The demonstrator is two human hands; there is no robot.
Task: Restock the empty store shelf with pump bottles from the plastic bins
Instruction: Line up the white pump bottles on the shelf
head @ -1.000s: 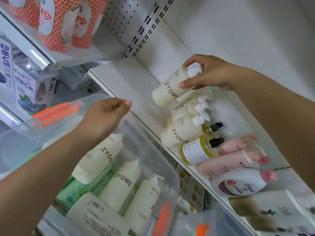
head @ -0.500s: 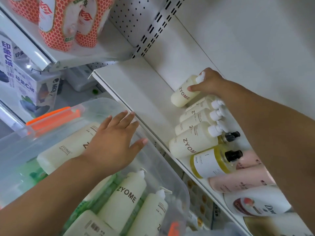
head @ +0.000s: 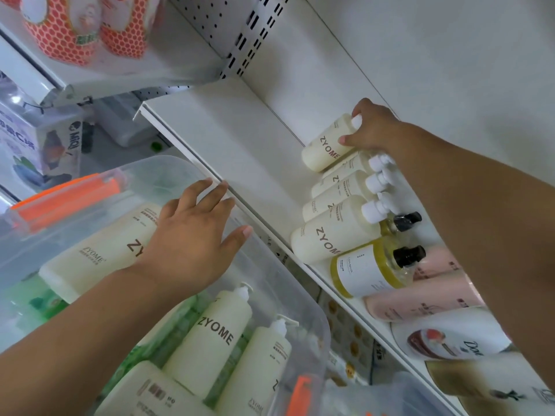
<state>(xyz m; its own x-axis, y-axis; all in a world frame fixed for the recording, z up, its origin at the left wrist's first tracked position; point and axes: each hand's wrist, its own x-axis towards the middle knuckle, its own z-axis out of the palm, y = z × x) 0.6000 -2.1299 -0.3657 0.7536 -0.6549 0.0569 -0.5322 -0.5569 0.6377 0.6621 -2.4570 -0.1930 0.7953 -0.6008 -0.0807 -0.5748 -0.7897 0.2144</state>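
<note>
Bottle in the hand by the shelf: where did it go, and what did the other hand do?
The right hand carried the cream bottle deeper onto the shelf, still gripping its top. The left hand uncurled and dropped over a lying bottle in the bin. The shelved bottles stayed.

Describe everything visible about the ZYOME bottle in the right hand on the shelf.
The held ZYOME bottle is a cream, plastic-looking cylinder with dark ZYOME lettering along its side and fine print near the shoulder. Its white pump is mostly hidden under the right hand, which grips the top end. It stands at the far end of a row of matching bottles on the white shelf, close to the back wall. Whether it touches the next bottle cannot be told.
</note>
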